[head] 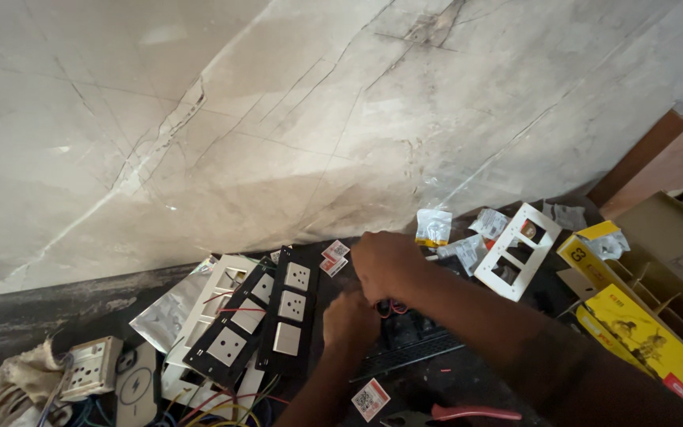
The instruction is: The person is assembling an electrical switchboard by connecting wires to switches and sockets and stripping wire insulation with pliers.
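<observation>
Right forearm fills the lower right of the view, nearest the camera, and runs up to the right hand point(385, 265), which is curled knuckles-up over a black switch plate point(413, 340). Its fingers are bent down onto a small loop of red wire point(393, 308); whether they pinch it cannot be told. Left hand point(349, 319) sits just below and beside it, closed into a loose fist on the same spot, what it grips hidden. Just left of both hands lie two black plates with white sockets point(290, 316), and beside those a white frame point(219, 289). Right of the hands stands a white empty frame point(515, 249), with small plastic packets point(434, 227) near it. Red-handled pliers point(468, 413) lie at the bottom edge. Yellow cartons point(642, 336) occupy the far right.
</observation>
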